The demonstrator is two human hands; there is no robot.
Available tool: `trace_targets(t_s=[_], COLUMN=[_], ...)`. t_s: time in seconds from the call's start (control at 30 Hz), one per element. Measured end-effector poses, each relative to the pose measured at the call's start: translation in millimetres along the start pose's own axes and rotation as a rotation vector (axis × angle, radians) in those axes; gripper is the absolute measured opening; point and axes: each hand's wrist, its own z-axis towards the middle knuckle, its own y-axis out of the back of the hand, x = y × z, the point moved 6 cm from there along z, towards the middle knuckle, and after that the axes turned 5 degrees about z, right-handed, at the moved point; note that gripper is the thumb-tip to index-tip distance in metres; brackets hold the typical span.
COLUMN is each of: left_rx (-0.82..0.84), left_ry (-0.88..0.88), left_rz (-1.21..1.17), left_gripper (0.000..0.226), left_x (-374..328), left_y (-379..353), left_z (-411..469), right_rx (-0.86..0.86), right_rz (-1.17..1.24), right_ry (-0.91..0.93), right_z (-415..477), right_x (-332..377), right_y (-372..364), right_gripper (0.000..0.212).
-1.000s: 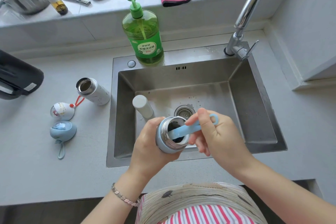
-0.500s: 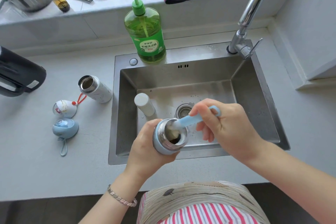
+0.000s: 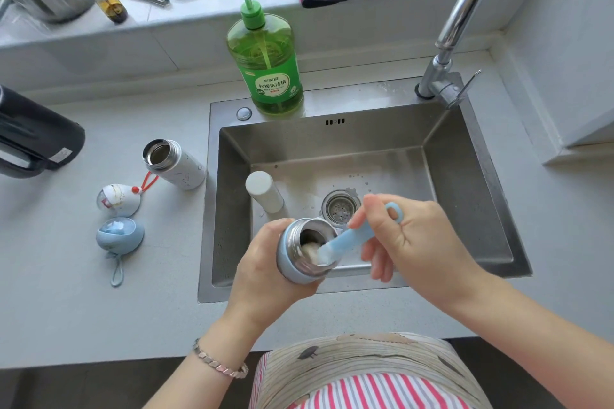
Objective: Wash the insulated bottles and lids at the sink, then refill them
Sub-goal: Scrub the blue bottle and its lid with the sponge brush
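Wrapped around the body of the blue bottle (image 3: 300,254), the left hand (image 3: 265,271) was clamped on it, holding it over the near edge of the sink (image 3: 465,176) with the open mouth tipped up and to the right, probably so that drips would fall into the basin and the brush could enter at an easy slant. Thumb and fingers of the right hand (image 3: 412,242) were closed on the pale blue handle of the bottle brush (image 3: 352,239), whose white sponge head sat just inside the steel mouth; the handle's loop end stuck out past the knuckles. I judged this to be the scrubbing of the inside, with the rinse and the refill not yet done.

On the counter left of the sink a white bottle (image 3: 174,163) lay on its side, mouth open and pointing far-left, well apart from the hands and seemingly waiting for its turn. Just near of it lay a white lid (image 3: 118,201) with a red cord, and nearer again a blue lid (image 3: 119,236) with a blue loop, both off their bottles. A white cylinder (image 3: 264,191) stood in the far-left part of the basin, beside the drain (image 3: 340,207). The green soap bottle (image 3: 265,56) stood on the sink's far rim, within reach. No water showed from the tap (image 3: 465,10)
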Motion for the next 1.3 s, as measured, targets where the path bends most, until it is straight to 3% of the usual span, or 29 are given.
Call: trace_targets(t_s=[0.13,0.27,0.37,0.5,0.67,0.8,0.93,1.1,1.17,1.3], left_rx=[0.019,-0.009,0.034,0.028,0.049,0.016,-0.031,-0.079,-0.086,-0.07], left_ry=[0.019,0.023,0.033,0.039,0.043,-0.049,-0.142,-0.206,-0.223,-0.244], left_rz=[0.009,0.038,0.046,0.032,0.001,0.009,0.056,0.073,0.08,0.087], left_gripper=[0.067,0.071,0.071,0.072,0.073,0.08,0.077,0.077,0.072,0.068], left_x=[2,8,8,14,17,12,6,5,6,7], left_y=[-5,5,-2,-1,-3,-4,1,5,3,-3], left_z=[-5,1,-1,-4,-1,1,5,1,0,3], right_rx=[0.026,0.022,0.073,-0.016,0.092,0.083,0.169,0.079,0.062,0.045], right_rz=[0.071,-0.05,0.03,0.052,0.032,0.1,-0.156,-0.458,-0.432,-0.116], right_ry=[0.006,0.066,0.026,0.017,-0.014,-0.075,0.027,0.198,0.118,-0.096], right_z=[6,-2,-6,3,-10,9,12,11,10,12], right_x=[3,3,5,0,-6,-20,-20,-12,-15,-19], right_y=[-6,-2,-11,7,-19,-29,-41,-30,-29,-33], right_gripper=[0.037,0.033,0.035,0.035,0.037,0.034,0.031,0.046,0.043,0.037])
